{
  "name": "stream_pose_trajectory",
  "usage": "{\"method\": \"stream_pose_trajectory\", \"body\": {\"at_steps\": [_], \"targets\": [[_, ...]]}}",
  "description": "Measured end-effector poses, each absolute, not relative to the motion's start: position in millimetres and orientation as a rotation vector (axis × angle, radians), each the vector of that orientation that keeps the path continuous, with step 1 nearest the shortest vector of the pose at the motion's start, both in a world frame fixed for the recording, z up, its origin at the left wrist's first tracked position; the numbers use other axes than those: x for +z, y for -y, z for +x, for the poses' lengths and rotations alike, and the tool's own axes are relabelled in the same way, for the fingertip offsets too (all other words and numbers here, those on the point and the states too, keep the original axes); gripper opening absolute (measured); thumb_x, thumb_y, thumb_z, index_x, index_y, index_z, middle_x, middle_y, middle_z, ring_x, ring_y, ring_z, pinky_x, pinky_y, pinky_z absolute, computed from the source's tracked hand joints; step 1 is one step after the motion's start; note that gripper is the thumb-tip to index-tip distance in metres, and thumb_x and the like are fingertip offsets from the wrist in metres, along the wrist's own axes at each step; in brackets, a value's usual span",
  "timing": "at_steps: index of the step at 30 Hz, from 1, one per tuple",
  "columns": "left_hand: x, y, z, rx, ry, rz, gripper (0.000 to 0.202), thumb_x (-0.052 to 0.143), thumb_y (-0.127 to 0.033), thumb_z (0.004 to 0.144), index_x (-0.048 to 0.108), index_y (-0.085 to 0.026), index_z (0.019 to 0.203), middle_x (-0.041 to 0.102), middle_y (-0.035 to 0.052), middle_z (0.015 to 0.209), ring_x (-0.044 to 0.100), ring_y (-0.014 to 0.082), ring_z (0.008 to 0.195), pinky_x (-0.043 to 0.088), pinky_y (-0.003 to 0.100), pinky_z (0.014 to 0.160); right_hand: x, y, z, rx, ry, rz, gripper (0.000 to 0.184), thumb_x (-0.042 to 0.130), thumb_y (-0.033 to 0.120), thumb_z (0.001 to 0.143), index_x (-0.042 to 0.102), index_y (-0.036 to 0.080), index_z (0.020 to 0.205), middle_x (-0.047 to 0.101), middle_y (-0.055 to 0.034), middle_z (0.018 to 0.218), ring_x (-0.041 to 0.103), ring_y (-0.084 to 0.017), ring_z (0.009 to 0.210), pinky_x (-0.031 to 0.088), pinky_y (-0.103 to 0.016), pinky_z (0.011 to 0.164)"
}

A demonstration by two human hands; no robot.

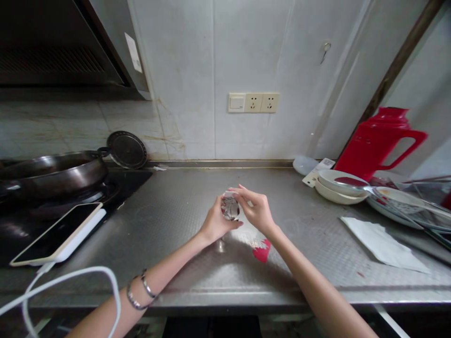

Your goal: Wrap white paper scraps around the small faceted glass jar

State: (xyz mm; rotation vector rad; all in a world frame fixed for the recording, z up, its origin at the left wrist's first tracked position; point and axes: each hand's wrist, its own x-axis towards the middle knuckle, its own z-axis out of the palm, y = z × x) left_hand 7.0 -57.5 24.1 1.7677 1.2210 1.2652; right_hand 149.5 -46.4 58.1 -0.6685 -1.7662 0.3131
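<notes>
Since the small round, shiny, silvery thing (231, 210) sits only between fingers above the brushed-steel counter (169, 225), a slip looks to me like the likeliest mishap; its smooth-looking surface could cause one. Whether it is glass or foil I cannot tell. The left hand (218, 221) curls around its left side, thumb extended beneath it; the right hand (258, 207) has its fingers bent together at the top right edge, though whether they pinch the pale bit there is unclear. The torn bright-red scrap (261, 253), below and right of the silvery thing, might get brushed by the right forearm. Well to its left, a looping white cable (88, 270) overlaps the left forearm in view, so a pull there might drag the black-screened phone (58, 234).

Of the containers, the wide dark metal pan (84, 171), far left of the silvery thing, hides its contents. To its right, the upper of two stacked whitish bowls (338, 197) holds something dark red; beyond them, the tall red plastic flask (373, 143) shows nothing inside.
</notes>
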Motion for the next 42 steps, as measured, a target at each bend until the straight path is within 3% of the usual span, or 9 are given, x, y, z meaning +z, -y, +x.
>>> {"method": "stream_pose_trajectory", "body": {"at_steps": [6, 15, 20, 24, 27, 29, 42], "targets": [[19.6, 55.0, 7.0, 1.307, -1.116, 1.822, 0.063, 0.077, -0.02, 0.057, 0.048, -0.017, 0.113, 0.065, 0.006, 0.1, 0.063, 0.019, 0.083, 0.05, 0.029, 0.07, 51.9, 46.4, 149.0, 0.233, 2.002, -0.503, 0.028, 0.047, 0.017, 0.09, 0.068, 0.024, 0.106, 0.071, -0.0036, 0.106, 0.067, -0.019, 0.099, 0.044, -0.045, 0.104], [24.2, 55.4, 4.3, 1.339, -1.221, 1.761, 0.074, 0.08, -0.018, 0.051, 0.041, -0.018, 0.115, 0.066, 0.009, 0.104, 0.064, 0.022, 0.091, 0.049, 0.034, 0.082, 56.9, 53.4, 149.7, 0.155, 2.097, -0.407, 0.026, 0.047, 0.012, 0.088, 0.069, 0.019, 0.099, 0.073, -0.0068, 0.099, 0.068, -0.018, 0.095, 0.042, -0.045, 0.106], [21.1, 52.7, 2.8, 1.332, -1.182, 1.743, 0.073, 0.08, -0.02, 0.052, 0.041, -0.019, 0.114, 0.067, 0.0061, 0.095, 0.064, 0.0198, 0.081, 0.05, 0.033, 0.074, 63.4, 59.4, 148.6, 0.309, 2.074, -0.427, 0.025, 0.048, 0.018, 0.09, 0.072, 0.023, 0.092, 0.075, -0.0019, 0.091, 0.07, -0.017, 0.086, 0.042, -0.041, 0.105], [17.4, 46.6, 1.9, 1.377, -1.134, 1.698, 0.073, 0.082, -0.025, 0.053, 0.043, -0.019, 0.114, 0.066, 0.0068, 0.1, 0.064, 0.02, 0.085, 0.05, 0.034, 0.078, 66.8, 58.5, 151.6, 0.544, 1.941, -0.596, 0.021, 0.055, 0.029, 0.087, 0.075, 0.023, 0.085, 0.075, -0.0006, 0.08, 0.07, -0.022, 0.086, 0.052, -0.036, 0.09], [20.1, 46.7, 2.8, 1.381, -1.172, 1.64, 0.072, 0.083, -0.031, 0.053, 0.045, -0.018, 0.113, 0.066, 0.0073, 0.1, 0.063, 0.0208, 0.089, 0.049, 0.035, 0.082, 64.2, 50.5, 154.5, 0.558, 1.646, -0.76, 0.024, 0.057, 0.035, 0.085, 0.075, 0.019, 0.086, 0.075, -0.0044, 0.084, 0.07, -0.024, 0.082, 0.056, -0.032, 0.073], [23.8, 49.5, 3.7, 1.369, -1.151, 1.598, 0.073, 0.084, -0.032, 0.054, 0.045, -0.017, 0.114, 0.066, 0.0068, 0.097, 0.063, 0.0204, 0.088, 0.05, 0.035, 0.082, 60.7, 44.8, 154.8, 0.502, 1.535, -0.835, 0.025, 0.058, 0.036, 0.085, 0.074, 0.018, 0.088, 0.075, -0.0054, 0.087, 0.07, -0.024, 0.08, 0.056, -0.031, 0.07], [23.7, 48.7, 4.2, 1.441, -1.107, 1.506, 0.067, 0.083, -0.035, 0.056, 0.048, -0.016, 0.11, 0.065, 0.0077, 0.102, 0.064, 0.0184, 0.088, 0.05, 0.03, 0.078, 51.5, 51.6, 146.2, 0.377, 1.757, -0.689, 0.022, 0.054, 0.029, 0.087, 0.073, 0.025, 0.097, 0.073, -0.0049, 0.101, 0.069, -0.024, 0.095, 0.056, -0.034, 0.082]]}}
